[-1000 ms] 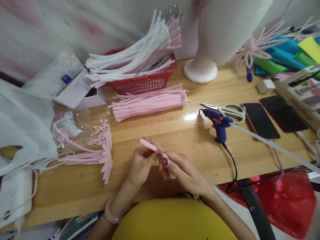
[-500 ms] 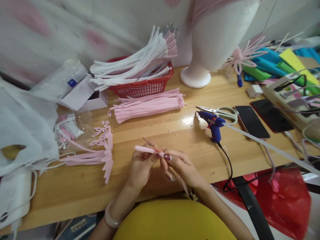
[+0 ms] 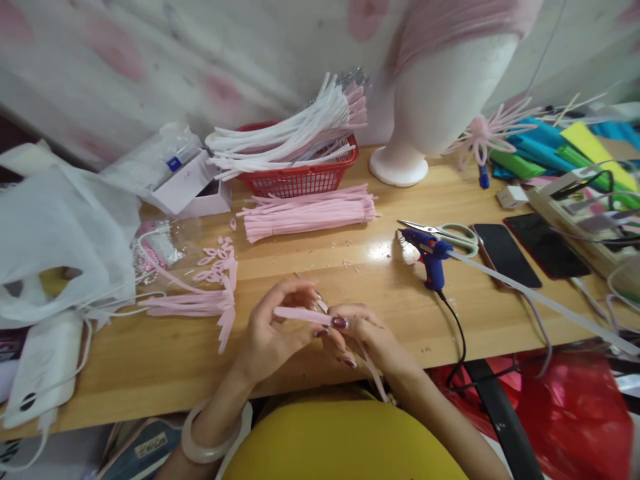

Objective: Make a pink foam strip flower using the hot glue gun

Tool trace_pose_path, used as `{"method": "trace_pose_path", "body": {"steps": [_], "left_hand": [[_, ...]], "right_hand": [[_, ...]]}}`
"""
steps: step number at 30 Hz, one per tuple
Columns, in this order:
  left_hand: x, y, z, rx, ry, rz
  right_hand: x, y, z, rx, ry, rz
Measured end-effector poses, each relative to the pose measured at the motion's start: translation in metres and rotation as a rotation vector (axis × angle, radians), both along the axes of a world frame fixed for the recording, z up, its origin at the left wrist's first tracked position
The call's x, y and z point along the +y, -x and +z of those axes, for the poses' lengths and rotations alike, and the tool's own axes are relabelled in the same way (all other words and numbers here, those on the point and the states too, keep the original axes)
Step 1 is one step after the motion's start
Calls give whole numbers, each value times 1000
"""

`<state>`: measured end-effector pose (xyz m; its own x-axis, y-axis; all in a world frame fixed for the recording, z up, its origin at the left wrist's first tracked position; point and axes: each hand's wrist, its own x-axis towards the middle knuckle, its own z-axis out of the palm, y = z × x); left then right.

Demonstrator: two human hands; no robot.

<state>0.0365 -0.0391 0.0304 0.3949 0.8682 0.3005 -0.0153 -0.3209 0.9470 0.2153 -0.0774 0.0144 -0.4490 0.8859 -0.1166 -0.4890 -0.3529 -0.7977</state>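
A pink fuzzy strip (image 3: 303, 315) lies between my two hands, just above the table's front part. My right hand (image 3: 363, 333) pinches its right end between thumb and fingers, and a long pink tail hangs down from that hand toward the yellow top. On the other side my left hand (image 3: 275, 330) has its fingers curved around the strip, the thumb tip touching it near the right fingertips. To the left lies a group of shaped pink strips (image 3: 227, 300), with small pink loops (image 3: 215, 257) behind it.
A bundle of pink stems (image 3: 310, 215) lies before a red basket (image 3: 295, 181) of white stems. At right are a blue glue gun (image 3: 433, 257) with its cord, scissors (image 3: 457, 239), and two phones (image 3: 505, 253). A white foam head (image 3: 445, 100) stands behind; plastic bags lie left.
My left hand has loosened and spread its fingers more around the strip. My right hand still pinches the strip. The camera view has shifted, moving the table items slightly right at the left side.
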Motion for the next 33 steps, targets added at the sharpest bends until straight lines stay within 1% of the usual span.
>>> {"method": "trace_pose_path", "body": {"steps": [1, 2, 3, 4, 6, 8, 10, 15, 19, 22, 26, 28, 30, 33], "left_hand": [[2, 4, 6, 95, -103, 11], [5, 7, 13, 224, -258, 11], [8, 10, 21, 401, -420, -34], [11, 11, 28, 527, -610, -80], [19, 11, 39, 723, -901, -163], [26, 6, 44, 824, -1090, -226], [32, 1, 46, 868, -1186, -263], [41, -12, 45, 902, -1277, -317], [47, -18, 44, 863, -1293, -393], [52, -22, 43, 827, -1289, -385], [58, -26, 40, 792, -1357, -361], [61, -27, 39, 773, -1371, -385], [63, -28, 38, 761, -1344, -448], [63, -27, 37, 729, -1202, -553]], "right_hand": [[0, -1, 1, 2, 13, -5], [0, -2, 3, 20, 39, -15], [1, -3, 4, 49, 71, -25], [2, -3, 6, 83, 107, -35], [4, -2, 9, 146, 171, -41], [6, -1, 10, 189, 219, -23], [7, -2, 8, 232, 261, 11], [11, -9, -1, 355, 336, 123], [13, -12, -6, 405, 349, 134], [14, -13, -9, 430, 354, 121], [17, -16, -10, 443, 357, 153], [17, -18, -11, 433, 354, 157], [17, -18, -11, 411, 347, 142], [14, -17, -13, 350, 325, 92]]}}
